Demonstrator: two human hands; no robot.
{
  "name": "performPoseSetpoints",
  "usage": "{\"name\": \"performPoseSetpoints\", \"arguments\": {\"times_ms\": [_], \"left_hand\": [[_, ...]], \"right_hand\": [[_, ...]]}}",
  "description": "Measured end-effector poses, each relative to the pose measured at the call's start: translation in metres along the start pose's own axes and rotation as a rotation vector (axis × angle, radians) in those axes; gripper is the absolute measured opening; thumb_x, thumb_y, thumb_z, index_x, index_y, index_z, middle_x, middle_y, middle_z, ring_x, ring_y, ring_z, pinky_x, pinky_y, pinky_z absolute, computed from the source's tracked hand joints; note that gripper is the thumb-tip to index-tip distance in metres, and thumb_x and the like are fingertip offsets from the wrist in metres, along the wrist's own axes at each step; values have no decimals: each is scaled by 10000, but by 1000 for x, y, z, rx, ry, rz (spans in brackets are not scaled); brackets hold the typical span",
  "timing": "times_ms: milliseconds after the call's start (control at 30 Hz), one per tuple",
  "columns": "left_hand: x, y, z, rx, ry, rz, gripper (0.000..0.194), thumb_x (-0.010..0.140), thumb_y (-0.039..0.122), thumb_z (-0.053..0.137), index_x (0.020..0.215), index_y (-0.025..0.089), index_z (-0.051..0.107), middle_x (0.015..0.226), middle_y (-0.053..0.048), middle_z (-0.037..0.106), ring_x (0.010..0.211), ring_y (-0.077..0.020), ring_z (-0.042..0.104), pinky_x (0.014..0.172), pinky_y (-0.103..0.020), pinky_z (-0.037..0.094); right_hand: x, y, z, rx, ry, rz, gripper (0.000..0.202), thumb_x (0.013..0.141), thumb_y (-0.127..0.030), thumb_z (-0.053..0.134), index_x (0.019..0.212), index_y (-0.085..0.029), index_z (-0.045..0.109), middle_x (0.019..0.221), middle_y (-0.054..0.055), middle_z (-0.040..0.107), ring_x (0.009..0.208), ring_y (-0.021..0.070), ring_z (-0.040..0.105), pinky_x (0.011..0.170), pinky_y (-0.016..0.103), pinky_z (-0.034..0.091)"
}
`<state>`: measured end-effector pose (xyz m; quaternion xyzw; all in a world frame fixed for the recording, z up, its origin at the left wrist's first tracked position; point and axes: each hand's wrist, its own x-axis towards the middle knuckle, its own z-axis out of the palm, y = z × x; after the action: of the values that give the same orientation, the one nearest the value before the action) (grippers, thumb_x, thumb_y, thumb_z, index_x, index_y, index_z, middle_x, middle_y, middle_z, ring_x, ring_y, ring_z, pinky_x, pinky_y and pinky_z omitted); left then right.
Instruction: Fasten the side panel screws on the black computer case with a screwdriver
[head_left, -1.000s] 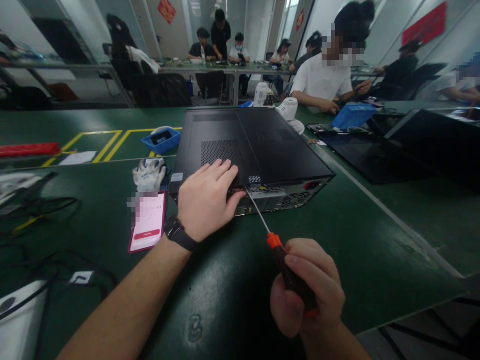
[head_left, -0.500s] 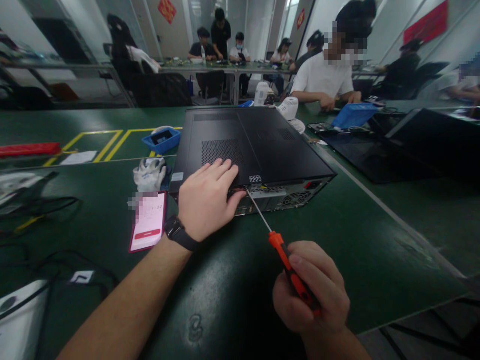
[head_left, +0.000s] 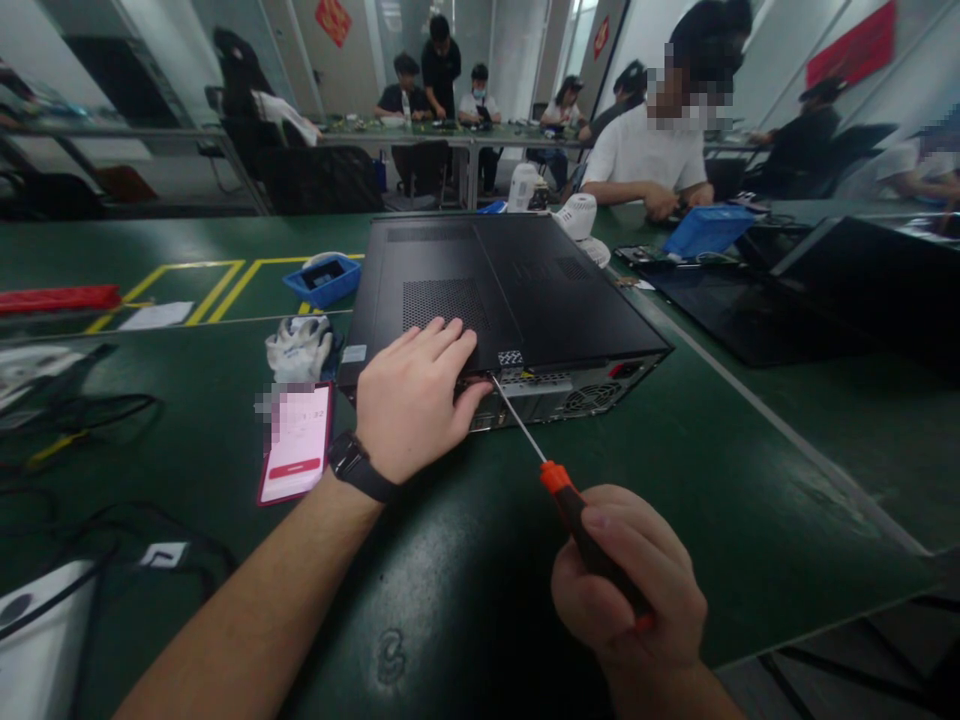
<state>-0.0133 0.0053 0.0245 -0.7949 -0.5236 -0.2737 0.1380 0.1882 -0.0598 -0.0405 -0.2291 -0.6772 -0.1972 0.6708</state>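
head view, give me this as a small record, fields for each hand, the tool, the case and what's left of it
left hand: resting on the black case, thumb at its near edge
right hand: gripping the screwdriver
tool: screwdriver, tip at the near edge beside the left thumb
case: lying flat on a green table
left of case: gloves, phone, blue tray

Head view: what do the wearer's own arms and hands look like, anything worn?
Left hand: ungloved, with a black watch on a dark, plain strap at the wrist. Right hand: ungloved, no wristwear visible. No sleeves, cables or markings show on either arm.
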Motion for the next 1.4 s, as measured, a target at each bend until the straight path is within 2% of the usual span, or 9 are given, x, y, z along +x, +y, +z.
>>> {"name": "performPoseSetpoints", "arguments": {"times_ms": [100,200,367,533,733,833,1033,1233,1400], "left_hand": [[0,0,0,0,-4,-1,452,994,354,657,1397,150,672,1496,-150,681,1422,-345,624,1214,-537,496],[0,1,0,6,-2,2,454,996,355,655,1396,139,673,1494,-152,682,1420,-345,626,1213,-529,498],[0,1,1,6,6,10,454,992,349,665,1385,123,681,1489,-157,686,1413,-352,630,1207,-523,503],[0,0,2,3,15,8,458,987,352,676,1380,117,686,1482,-162,689,1406,-355,635,1203,-525,505],[0,-1,2,11,17,15,455,988,354,676,1378,119,686,1478,-153,694,1401,-350,639,1200,-509,507],[0,-1,2,6,17,14,456,987,356,676,1377,119,687,1475,-159,695,1401,-353,639,1196,-512,508],[0,-1,2,0,17,16,456,987,351,680,1378,116,689,1475,-158,696,1400,-358,640,1198,-520,508],[1,-1,2,11,22,16,448,983,354,688,1364,118,696,1463,-155,704,1392,-355,648,1192,-517,517],[0,-1,2,11,26,19,458,977,353,697,1368,116,692,1463,-160,703,1395,-353,645,1191,-516,519]], "right_hand": [[2,-4,-1,37,-48,57,392,1051,-362,461,1248,-96,671,803,53,650,676,188,663,536,352,612],[2,-9,0,58,-48,124,356,975,-295,529,1235,-104,679,882,72,671,709,193,669,547,369,601],[0,-7,-1,62,33,70,341,923,-208,596,1210,-52,696,919,102,683,741,192,660,565,363,593],[1,-5,-12,22,-145,81,275,974,-259,633,1178,-87,699,820,46,684,749,186,682,610,351,645],[6,-8,-3,75,-70,76,326,1030,-323,505,1170,-87,681,766,36,628,637,168,627,517,330,565],[5,-9,1,113,-103,126,317,992,-321,517,1143,-96,683,806,53,642,657,180,635,524,346,556],[0,-5,5,68,-10,73,297,982,-279,528,1098,-66,699,877,102,664,731,206,663,571,366,574],[-1,-3,0,54,-2,76,301,1006,-259,560,1205,-68,681,854,67,664,705,186,668,580,345,599],[-3,2,-7,-59,-5,51,404,1011,-310,619,1359,-104,634,844,64,702,719,200,704,591,341,629]]}}
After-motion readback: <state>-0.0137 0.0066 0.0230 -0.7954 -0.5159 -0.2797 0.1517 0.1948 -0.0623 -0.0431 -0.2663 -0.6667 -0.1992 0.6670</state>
